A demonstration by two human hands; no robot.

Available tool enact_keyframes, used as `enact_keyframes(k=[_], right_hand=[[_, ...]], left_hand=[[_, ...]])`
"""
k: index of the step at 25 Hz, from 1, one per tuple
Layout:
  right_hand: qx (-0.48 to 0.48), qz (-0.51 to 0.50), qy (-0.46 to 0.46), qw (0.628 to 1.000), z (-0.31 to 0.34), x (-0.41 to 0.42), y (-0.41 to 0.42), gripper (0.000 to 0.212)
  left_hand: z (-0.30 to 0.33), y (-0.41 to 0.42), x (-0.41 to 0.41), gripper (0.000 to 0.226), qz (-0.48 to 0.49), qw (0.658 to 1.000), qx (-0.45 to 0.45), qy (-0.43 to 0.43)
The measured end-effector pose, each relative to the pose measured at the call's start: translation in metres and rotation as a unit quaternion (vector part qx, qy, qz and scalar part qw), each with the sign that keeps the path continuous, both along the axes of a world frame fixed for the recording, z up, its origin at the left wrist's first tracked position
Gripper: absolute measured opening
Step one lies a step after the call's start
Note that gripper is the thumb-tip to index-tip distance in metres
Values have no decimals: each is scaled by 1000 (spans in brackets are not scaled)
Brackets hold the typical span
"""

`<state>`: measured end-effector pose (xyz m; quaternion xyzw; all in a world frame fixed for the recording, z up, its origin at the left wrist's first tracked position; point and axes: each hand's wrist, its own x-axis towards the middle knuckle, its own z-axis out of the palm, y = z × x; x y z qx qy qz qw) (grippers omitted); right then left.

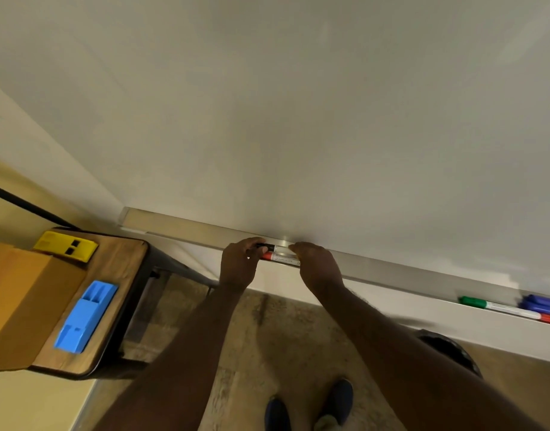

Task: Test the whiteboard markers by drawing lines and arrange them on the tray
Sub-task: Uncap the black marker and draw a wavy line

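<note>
Nearest me, my two bare forearms reach up and forward from the bottom of the view, over my shoes and a worn floor.

My left hand (238, 265) curls its fingers around the dark cap end of a black marker (275, 247), thumb pressing the cap. My right hand (317, 265) pinches the other end of the same marker, so the white barrel spans the short gap between the two hands. I judge this two-handed hold is for pulling the cap off or snapping it back on, one hand bracing the barrel while the other works the cap.

Just beneath that marker, touching the tray (391, 269), lies a red marker (281, 258), parallel to the one I hold; it looks set down there.

Well off to the right of my right hand, along the same tray, lie a green marker (497, 305) and blue markers (541, 304), with another red end showing near the frame edge.

To the left of my left hand, lower down, a table (112, 306) carries a blue block (86, 315), a yellow block (65, 246) and a cardboard box (24, 303).

Beyond the hands, the whiteboard (298, 119) fills the upper view; I see no drawn lines on it.
</note>
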<state>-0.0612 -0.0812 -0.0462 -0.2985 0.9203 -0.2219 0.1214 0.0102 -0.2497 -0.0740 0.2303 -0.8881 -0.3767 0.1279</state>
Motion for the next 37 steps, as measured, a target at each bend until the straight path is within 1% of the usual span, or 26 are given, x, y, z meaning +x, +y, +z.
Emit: enact_keyframes(k=[4,12,16,19,21,24,27,30,33,37], right_hand=[[-10,-9,-5,1000,-9,-2,-1,53],[-24,-5,1,1000,-13,1,0,44],[-43,-4,19,999,-10,9,4,40],[-71,4,66,995,2,20,19,31],[-87,3,113,990,5,26,40,26],[-64,-47,121,990,2,32,82,25],[-46,-102,124,986,5,34,129,26],[-21,-146,132,980,10,31,175,27],[-16,-189,130,973,10,23,222,28],[-14,-228,113,967,3,6,285,30]], left_hand=[[-6,-3,-3,21,-6,1000,-8,7],[-16,-4,-3,14,-5,1000,-20,22],[-19,-6,0,23,15,1000,-22,1],[-11,7,6,28,16,998,-61,-10],[1,29,11,27,-8,995,-101,-10],[16,65,16,22,-70,990,-125,9],[23,99,13,23,-136,983,-119,35],[30,140,2,25,-181,976,-107,51],[36,184,-15,25,-229,966,-93,79],[34,254,-40,25,-280,955,-59,70]])
